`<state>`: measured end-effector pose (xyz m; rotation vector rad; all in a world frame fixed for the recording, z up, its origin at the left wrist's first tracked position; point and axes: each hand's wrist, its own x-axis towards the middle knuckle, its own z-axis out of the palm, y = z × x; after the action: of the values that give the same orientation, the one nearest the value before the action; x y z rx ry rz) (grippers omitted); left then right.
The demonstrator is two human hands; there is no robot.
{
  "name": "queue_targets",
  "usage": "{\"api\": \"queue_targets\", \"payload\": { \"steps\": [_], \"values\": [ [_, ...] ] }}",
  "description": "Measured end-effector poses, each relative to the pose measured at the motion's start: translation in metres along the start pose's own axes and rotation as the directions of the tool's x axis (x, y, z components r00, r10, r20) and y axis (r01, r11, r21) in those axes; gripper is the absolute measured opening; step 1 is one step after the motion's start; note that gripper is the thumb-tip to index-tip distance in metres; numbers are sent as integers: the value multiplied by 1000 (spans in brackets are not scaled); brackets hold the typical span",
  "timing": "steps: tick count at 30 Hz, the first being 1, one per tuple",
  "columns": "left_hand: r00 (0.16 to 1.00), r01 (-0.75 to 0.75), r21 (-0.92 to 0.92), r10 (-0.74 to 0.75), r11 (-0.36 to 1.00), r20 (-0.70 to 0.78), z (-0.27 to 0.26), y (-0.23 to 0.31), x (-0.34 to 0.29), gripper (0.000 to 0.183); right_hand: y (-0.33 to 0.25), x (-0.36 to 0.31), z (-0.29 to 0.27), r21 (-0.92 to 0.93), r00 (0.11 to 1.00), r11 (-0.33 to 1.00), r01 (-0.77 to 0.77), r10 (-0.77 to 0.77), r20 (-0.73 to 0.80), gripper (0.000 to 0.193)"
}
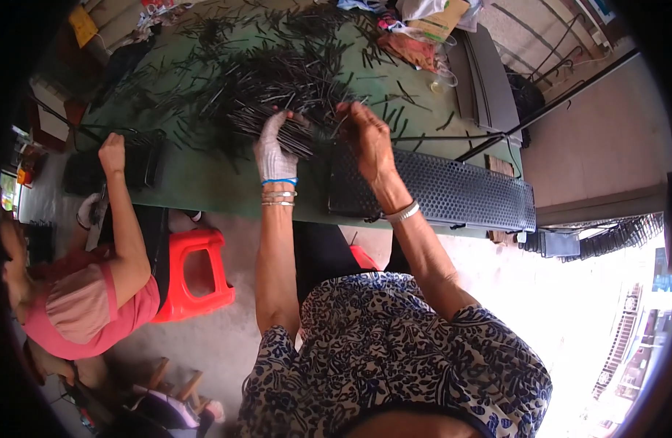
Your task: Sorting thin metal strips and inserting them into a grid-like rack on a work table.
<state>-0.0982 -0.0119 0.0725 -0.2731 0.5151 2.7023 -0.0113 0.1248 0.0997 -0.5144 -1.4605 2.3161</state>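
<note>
My left hand (275,152), in a whitish glove with a blue band at the wrist, is closed round a bundle of thin black sticks (295,140). Just to its right, my bare right hand (369,140) has its fingers drawn together in a pinch. Whatever lies between those fingertips is too small and blurred to name. A large loose heap of the same black sticks (277,77) spreads over the green table (212,191) beyond both hands. Below my right hand is the left end of a long black board (453,191) with rows of small holes.
Stacked grey sheets (484,80), bags and cloth (412,50) lie at the far right. A thin dark rod (555,102) slants over the right side. To my left, a co-worker in pink (95,306) works at the same table beside a red stool (197,303).
</note>
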Motion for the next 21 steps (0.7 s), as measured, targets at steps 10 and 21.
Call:
{"api": "queue_targets", "payload": {
  "steps": [10, 21],
  "values": [
    [902, -353, 727, 420, 588, 99, -90, -35, -9, 34, -8, -13, -37, -519, 905, 755, 401, -416, 95, 22],
    [982, -77, 574, 161, 816, -97, -52, -14, -22, 9, 23, -3, -35, -614, 856, 614, 497, -461, 232, 7]
  ]
}}
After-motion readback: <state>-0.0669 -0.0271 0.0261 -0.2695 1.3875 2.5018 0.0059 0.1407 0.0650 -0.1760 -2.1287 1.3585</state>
